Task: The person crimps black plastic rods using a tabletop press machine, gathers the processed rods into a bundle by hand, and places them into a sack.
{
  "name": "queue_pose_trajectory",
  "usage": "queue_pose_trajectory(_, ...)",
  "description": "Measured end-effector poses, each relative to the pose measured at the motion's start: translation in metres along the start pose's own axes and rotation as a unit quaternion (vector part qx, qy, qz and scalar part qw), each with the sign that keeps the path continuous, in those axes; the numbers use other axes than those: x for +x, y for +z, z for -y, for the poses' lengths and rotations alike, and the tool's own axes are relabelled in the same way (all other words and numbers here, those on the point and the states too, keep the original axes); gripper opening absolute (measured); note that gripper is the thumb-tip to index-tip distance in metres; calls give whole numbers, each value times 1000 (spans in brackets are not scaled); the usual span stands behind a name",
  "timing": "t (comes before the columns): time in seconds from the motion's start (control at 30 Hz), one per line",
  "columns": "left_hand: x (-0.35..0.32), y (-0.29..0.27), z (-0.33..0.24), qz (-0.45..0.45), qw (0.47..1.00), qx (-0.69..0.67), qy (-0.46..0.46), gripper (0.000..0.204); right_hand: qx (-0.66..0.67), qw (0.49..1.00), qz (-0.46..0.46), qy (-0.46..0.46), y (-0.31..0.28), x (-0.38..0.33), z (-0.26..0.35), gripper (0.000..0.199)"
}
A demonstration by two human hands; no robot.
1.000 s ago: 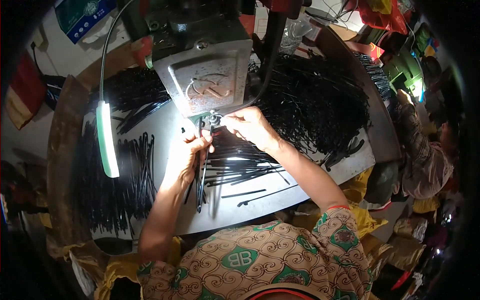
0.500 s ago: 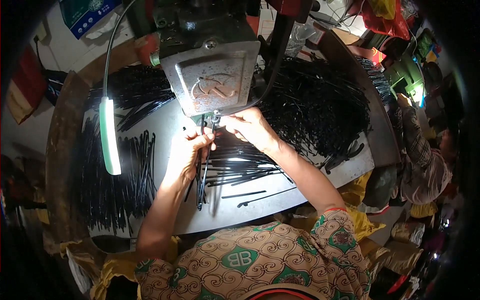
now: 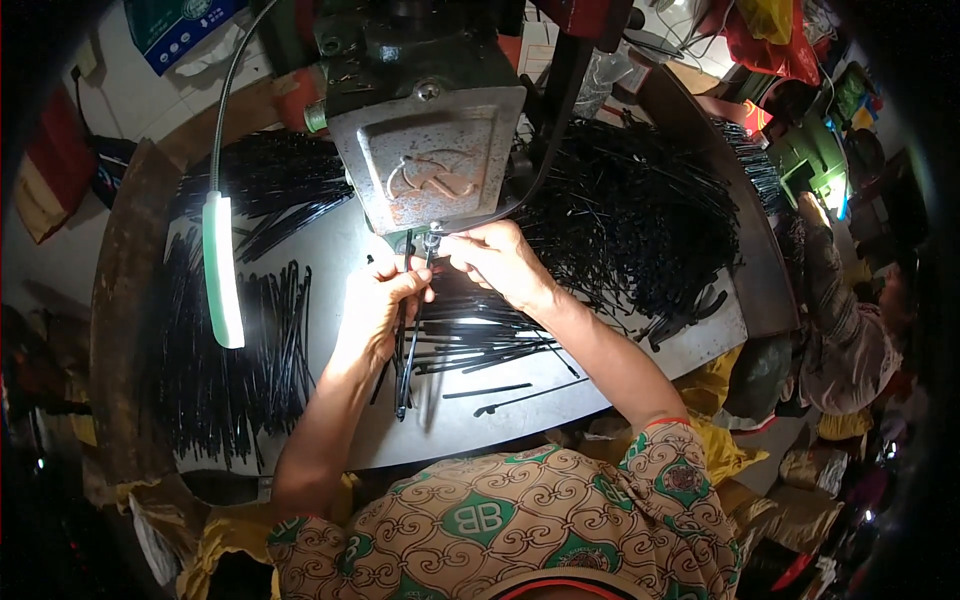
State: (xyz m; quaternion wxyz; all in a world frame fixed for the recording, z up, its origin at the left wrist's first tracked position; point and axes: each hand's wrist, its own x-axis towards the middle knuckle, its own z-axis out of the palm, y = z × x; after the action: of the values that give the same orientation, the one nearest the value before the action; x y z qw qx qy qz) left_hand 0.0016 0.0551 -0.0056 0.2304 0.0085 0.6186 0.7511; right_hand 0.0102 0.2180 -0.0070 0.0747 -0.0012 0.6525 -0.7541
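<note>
My left hand (image 3: 378, 305) is closed around a few thin black rods (image 3: 404, 375) that look like umbrella ribs. They hang down toward me, with their upper ends at the working tip (image 3: 432, 238) of a green bench machine (image 3: 425, 150). My right hand (image 3: 505, 265) is closed in a pinch beside that tip. What its fingertips grip is too small to make out. Below and between my forearms a loose row of the same rods (image 3: 480, 340) lies on the grey metal tabletop (image 3: 440, 440).
A dense heap of black rods (image 3: 640, 220) fills the right side; another bundle (image 3: 235, 350) lies left. A lit lamp (image 3: 222, 270) hangs over the left side on a bendable neck. Raised rims (image 3: 125, 320) edge the table. At far right, another person's arm (image 3: 825, 270) reaches to a green machine.
Both hands keep almost the same place and grip at the machine tip. The whole view has shifted slightly. At far right, the other person's arm has moved a little.
</note>
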Motion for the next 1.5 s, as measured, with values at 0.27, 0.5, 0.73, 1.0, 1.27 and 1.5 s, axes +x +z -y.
queue_pose_trajectory(0.27, 0, 0, 0, -8, 1000, 1, 2, 8, -23, 1000, -6, -20, 0, 0, -4, 20)
queue_pose_trajectory(0.5, 0, -1, 2, -17, 1000, 2, -22, 8, 52, 996, -4, 74, 1, -4, 5, 17)
queue_pose_trajectory(0.73, -6, -4, -2, 22, 999, -30, -39, 9, 62, 994, 20, 84, 2, -16, 7, 13)
queue_pose_trajectory(1.0, 1, 4, 1, 12, 1000, -22, -6, 12, 83, 997, -9, 4, 15, -6, -3, 19)
queue_pose_trajectory(1.27, 3, 3, 4, -6, 999, -40, 11, 12, 52, 998, -26, 16, 16, -8, 2, 21)
queue_pose_trajectory(1.5, 5, 6, 5, -9, 999, -42, 33, 12, 51, 999, -20, -3, 18, -5, -2, 21)
